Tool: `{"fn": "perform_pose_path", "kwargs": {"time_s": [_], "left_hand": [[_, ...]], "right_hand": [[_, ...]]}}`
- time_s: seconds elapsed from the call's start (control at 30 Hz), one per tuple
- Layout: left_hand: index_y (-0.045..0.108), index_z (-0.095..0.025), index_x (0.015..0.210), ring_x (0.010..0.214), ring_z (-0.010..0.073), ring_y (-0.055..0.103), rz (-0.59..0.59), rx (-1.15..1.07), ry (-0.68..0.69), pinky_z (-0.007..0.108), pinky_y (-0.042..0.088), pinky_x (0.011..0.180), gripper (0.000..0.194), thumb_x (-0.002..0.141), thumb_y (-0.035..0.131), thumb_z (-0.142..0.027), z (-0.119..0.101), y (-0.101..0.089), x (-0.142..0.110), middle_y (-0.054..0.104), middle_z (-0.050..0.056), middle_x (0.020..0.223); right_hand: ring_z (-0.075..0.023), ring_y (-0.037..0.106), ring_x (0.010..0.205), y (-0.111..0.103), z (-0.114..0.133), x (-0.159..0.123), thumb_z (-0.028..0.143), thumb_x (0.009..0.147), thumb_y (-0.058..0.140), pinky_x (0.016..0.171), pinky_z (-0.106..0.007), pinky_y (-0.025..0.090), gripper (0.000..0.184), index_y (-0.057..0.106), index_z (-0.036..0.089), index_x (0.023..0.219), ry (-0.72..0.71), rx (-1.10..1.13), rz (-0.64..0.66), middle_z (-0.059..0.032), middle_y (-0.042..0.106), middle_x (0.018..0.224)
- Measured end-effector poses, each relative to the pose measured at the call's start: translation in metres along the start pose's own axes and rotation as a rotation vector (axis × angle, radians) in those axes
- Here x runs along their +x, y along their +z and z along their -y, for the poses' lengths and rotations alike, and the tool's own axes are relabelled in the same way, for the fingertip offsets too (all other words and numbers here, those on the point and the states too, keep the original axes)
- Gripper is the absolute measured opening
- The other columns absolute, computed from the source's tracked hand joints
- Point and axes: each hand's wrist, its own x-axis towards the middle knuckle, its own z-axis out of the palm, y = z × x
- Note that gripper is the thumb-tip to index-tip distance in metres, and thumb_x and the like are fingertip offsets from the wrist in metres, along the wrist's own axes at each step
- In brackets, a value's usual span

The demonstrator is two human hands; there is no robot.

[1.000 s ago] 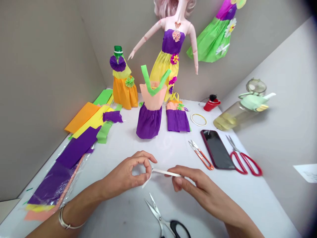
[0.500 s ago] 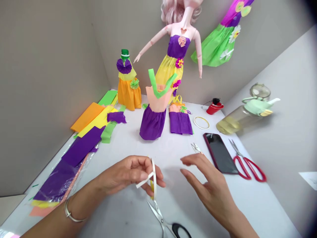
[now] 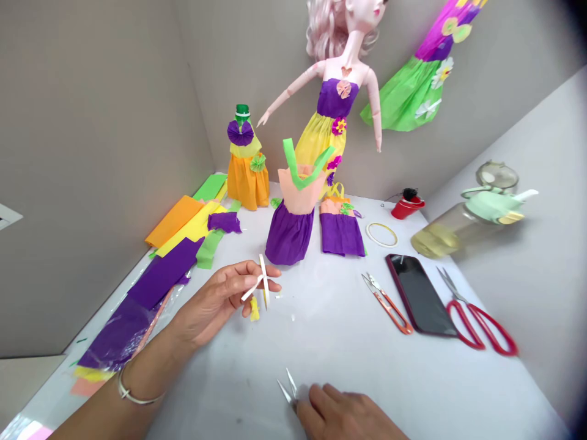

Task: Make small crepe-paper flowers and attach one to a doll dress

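While pinching a narrow white paper strip (image 3: 263, 282), working bare-handed over a white tabletop (image 3: 348, 342)

Starting at far left: a clear plastic sleeve (image 3: 112, 342) lying along the table edge, with a dark purple crepe-paper sheet (image 3: 160, 274) lying just above it. Beyond these, a flat orange crepe sheet (image 3: 173, 220), a bright yellow crepe sheet (image 3: 192, 231) and a crumpled green crepe strip (image 3: 208, 250) overlapping one another, a small purple crepe scrap (image 3: 224, 222) lying near their end. Behind them, a green bottle in an orange crepe skirt (image 3: 247, 189) standing upright.

Next, the left hand (image 3: 208, 302), a silver bangle (image 3: 140, 397) circling its wrist, closing narrowly on the white strip between thumb and fingertips, up at the table's middle, a short end crossing the long upright length. A small yellow crepe tuft (image 3: 254, 309) sitting just below, beside the strip's lower end.

At the bottom edge, the right hand (image 3: 343, 415) resting beside the points of steel scissors (image 3: 287, 388), its grip cut off by the frame, so no telling whether open or closed.

Farther right: a peach-and-purple paper dress form (image 3: 290, 235), a small purple-and-peach paper dress (image 3: 342, 235), a pale tape ring (image 3: 381, 234), orange-handled snips (image 3: 387, 311), a black smartphone (image 3: 419, 296), and red-handled scissors (image 3: 481, 327).
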Motion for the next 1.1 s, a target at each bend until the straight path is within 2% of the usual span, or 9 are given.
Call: {"fn": "perform_pose_path", "kwargs": {"time_s": [0.13,0.4,0.5,0.6,0.7,0.77,0.9,1.0,1.1], "left_hand": [[0.065,-0.016,0.08,0.102,0.0216,0.065,-0.088,0.008,0.004,0.015,0.043,0.049,0.01,0.084,0.066,-0.025,0.002,0.001,0.0,0.066,0.01,0.119],[0.067,-0.017,0.081,0.107,0.0207,0.065,-0.099,-0.078,0.009,0.016,0.05,0.062,0.008,0.084,0.068,-0.025,0.007,0.002,0.0,0.069,0.007,0.119],[0.07,-0.018,0.087,0.109,0.0207,0.065,-0.093,-0.156,0.01,0.016,0.049,0.059,0.007,0.084,0.068,-0.025,0.011,0.005,0.001,0.068,0.006,0.12],[0.07,-0.019,0.089,0.11,0.0218,0.064,-0.086,-0.213,-0.01,0.018,0.051,0.064,0.007,0.085,0.067,-0.025,0.019,0.01,0.0,0.069,0.005,0.118],[0.07,-0.019,0.089,0.111,0.0244,0.064,-0.074,-0.204,-0.046,0.021,0.052,0.067,0.008,0.084,0.068,-0.026,0.026,0.015,-0.001,0.069,0.006,0.118],[0.069,-0.018,0.089,0.112,0.0251,0.063,-0.06,-0.203,-0.058,0.021,0.051,0.065,0.01,0.083,0.069,-0.026,0.029,0.017,-0.002,0.068,0.007,0.12],[0.07,-0.019,0.09,0.11,0.0214,0.063,-0.037,-0.256,-0.064,0.017,0.047,0.059,0.009,0.085,0.068,-0.026,0.033,0.021,-0.002,0.067,0.006,0.12],[0.07,-0.019,0.09,0.108,0.0194,0.063,-0.023,-0.296,-0.055,0.018,0.05,0.066,0.008,0.085,0.067,-0.025,0.035,0.023,-0.003,0.067,0.005,0.118],[0.07,-0.018,0.087,0.107,0.0191,0.063,-0.026,-0.312,-0.054,0.021,0.052,0.075,0.007,0.086,0.066,-0.024,0.035,0.025,-0.004,0.067,0.005,0.117]], "right_hand": [[-0.0167,0.059,0.057,0.003,0.003,0.001,0.015,0.088,0.055,0.05,-0.03,0.039,0.01,0.05,0.021,0.083,0.03,-0.045,-0.025,0.0014,0.063,0.069],[-0.0165,0.051,0.054,-0.006,-0.001,0.019,0.012,0.09,0.049,0.055,-0.029,0.038,0.017,0.051,0.02,0.075,-0.025,-0.018,-0.234,0.0004,0.057,0.063],[-0.0162,0.056,0.062,-0.024,-0.009,0.027,0.013,0.088,0.052,0.062,-0.028,0.042,0.013,0.057,0.019,0.078,0.138,0.265,-0.229,-0.0011,0.061,0.071],[-0.0133,0.059,0.068,-0.041,-0.012,0.039,0.012,0.086,0.059,0.067,-0.024,0.047,0.01,0.062,0.02,0.081,0.439,0.736,-0.2,0.0004,0.062,0.076],[-0.0122,0.057,0.065,-0.045,-0.01,0.05,0.014,0.084,0.062,0.064,-0.021,0.048,0.008,0.061,0.019,0.077,0.638,1.004,-0.28,0.0021,0.059,0.071],[-0.0123,0.055,0.064,-0.042,-0.009,0.055,0.016,0.084,0.063,0.063,-0.023,0.048,0.008,0.058,0.019,0.078,0.623,0.928,-0.404,0.0019,0.058,0.072],[-0.0144,0.056,0.068,-0.034,-0.006,0.062,0.013,0.085,0.062,0.066,-0.028,0.046,0.01,0.057,0.019,0.091,0.393,0.416,-0.681,-0.0029,0.063,0.084],[-0.0154,0.059,0.073,-0.035,-0.005,0.069,0.008,0.086,0.061,0.068,-0.029,0.045,0.013,0.057,0.018,0.093,0.282,0.177,-0.752,-0.0045,0.066,0.084],[-0.0143,0.061,0.071,-0.037,-0.005,0.076,0.005,0.085,0.06,0.067,-0.03,0.044,0.015,0.057,0.017,0.091,0.247,0.098,-0.766,-0.0046,0.067,0.082]]}}
